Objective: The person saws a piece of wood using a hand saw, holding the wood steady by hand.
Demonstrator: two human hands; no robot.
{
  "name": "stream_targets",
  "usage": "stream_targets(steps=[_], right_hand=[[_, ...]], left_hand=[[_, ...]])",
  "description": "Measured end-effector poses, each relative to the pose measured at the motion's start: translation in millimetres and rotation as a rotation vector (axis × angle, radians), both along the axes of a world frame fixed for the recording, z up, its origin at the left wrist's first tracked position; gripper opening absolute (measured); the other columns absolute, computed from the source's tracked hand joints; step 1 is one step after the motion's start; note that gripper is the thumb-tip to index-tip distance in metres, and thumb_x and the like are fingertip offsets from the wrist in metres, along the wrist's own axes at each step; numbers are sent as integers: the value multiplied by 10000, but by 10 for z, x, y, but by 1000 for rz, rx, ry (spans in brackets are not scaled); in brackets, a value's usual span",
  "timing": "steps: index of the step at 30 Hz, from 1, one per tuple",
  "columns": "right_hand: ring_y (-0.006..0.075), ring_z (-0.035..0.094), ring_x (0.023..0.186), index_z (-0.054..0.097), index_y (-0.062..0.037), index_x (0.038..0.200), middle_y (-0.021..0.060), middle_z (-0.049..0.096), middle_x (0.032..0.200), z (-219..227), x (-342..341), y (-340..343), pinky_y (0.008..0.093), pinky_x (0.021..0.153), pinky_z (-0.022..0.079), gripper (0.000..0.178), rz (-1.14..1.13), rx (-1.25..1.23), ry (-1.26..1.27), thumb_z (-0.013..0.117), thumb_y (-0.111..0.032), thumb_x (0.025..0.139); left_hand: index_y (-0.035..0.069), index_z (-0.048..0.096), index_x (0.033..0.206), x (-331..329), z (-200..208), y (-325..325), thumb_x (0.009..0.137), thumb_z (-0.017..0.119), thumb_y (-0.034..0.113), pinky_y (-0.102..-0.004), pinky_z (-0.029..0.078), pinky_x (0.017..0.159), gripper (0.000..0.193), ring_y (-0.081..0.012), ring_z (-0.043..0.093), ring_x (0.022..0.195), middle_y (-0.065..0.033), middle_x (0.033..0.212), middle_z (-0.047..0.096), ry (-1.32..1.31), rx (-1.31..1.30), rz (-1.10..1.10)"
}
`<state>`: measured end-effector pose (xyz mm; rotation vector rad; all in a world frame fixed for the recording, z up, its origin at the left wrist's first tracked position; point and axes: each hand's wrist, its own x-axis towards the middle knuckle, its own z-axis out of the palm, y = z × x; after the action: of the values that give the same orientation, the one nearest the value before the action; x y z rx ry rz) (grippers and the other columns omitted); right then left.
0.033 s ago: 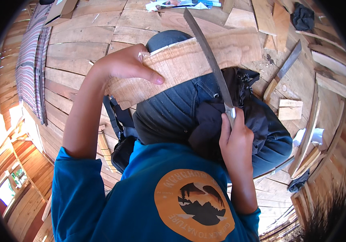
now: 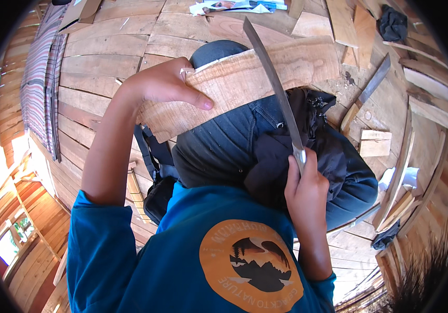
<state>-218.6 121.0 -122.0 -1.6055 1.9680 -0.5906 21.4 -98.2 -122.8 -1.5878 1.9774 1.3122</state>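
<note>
A pale wooden board (image 2: 239, 81) with a rough far edge lies slantwise across my raised knee in dark jeans. My left hand (image 2: 169, 86) is clamped on the board's left part, with the thumb on its top face and the fingers out of sight beneath. In my right hand (image 2: 307, 182) is the metal-coloured handle of a handsaw (image 2: 277, 86), fingers wrapped round it. The long dark blade crosses over the board right of its middle, and its tip reaches past the far edge. Whether the teeth sit in a cut cannot be made out.
A machete (image 2: 371, 86) with a wooden handle lies on the plank floor at the right, near a small wood block (image 2: 375, 143). Loose boards (image 2: 341, 23) and a black cloth (image 2: 392, 23) are behind it. A black bag (image 2: 160, 201) rests by my left side.
My right hand and the handsaw have shifted slightly back toward me, so less of the blade's tip shows beyond the board. My left hand and the board stay in place.
</note>
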Motion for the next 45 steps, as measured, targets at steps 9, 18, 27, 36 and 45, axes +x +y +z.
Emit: stream_targets(steps=[9, 18, 27, 36, 45], right_hand=[[369, 661, 610, 537, 7, 1090, 197, 648, 708, -103, 47, -37, 423, 506, 511, 199, -55, -4, -44, 595, -111, 941], [362, 664, 616, 538, 8, 1078, 195, 657, 730, 7, 24, 323, 422, 501, 509, 178, -54, 25, -31, 580, -104, 946], [354, 655, 583, 539, 2, 1080, 194, 646, 711, 50, -36, 334, 416, 486, 498, 176, -44, -5, 2, 586, -97, 943], [355, 656, 587, 538, -9, 1091, 187, 655, 719, -145, 33, 177, 411, 492, 509, 191, -12, -3, -32, 590, -111, 939], [357, 660, 603, 540, -8, 1095, 195, 653, 728, -151, 72, 140, 422, 508, 514, 192, 21, 16, -74, 586, -110, 939]], left_hand=[[-87, 523, 1248, -18, -9, -12, 470, 926, 502, -347, 440, 970, 1056, -338, 609, 1112, -249, 1161, 632, -13, 50, 40], [-103, 563, 1216, -31, -25, -20, 501, 892, 562, -357, 469, 951, 1030, -364, 630, 1079, -280, 1143, 637, -14, 93, -17], [-91, 584, 1176, 26, -78, -22, 508, 910, 497, -336, 482, 918, 948, -328, 643, 1049, -243, 1108, 655, 35, 50, -78], [13, 592, 1166, -220, 353, 205, 476, 928, 446, -366, 446, 969, 881, -342, 606, 1100, -204, 1148, 636, -217, -223, -10], [90, 399, 1430, -559, 564, 1193, 679, 805, 297, -523, 144, 1180, 879, -332, 230, 1448, -185, 1516, 304, 27, -768, -594]])
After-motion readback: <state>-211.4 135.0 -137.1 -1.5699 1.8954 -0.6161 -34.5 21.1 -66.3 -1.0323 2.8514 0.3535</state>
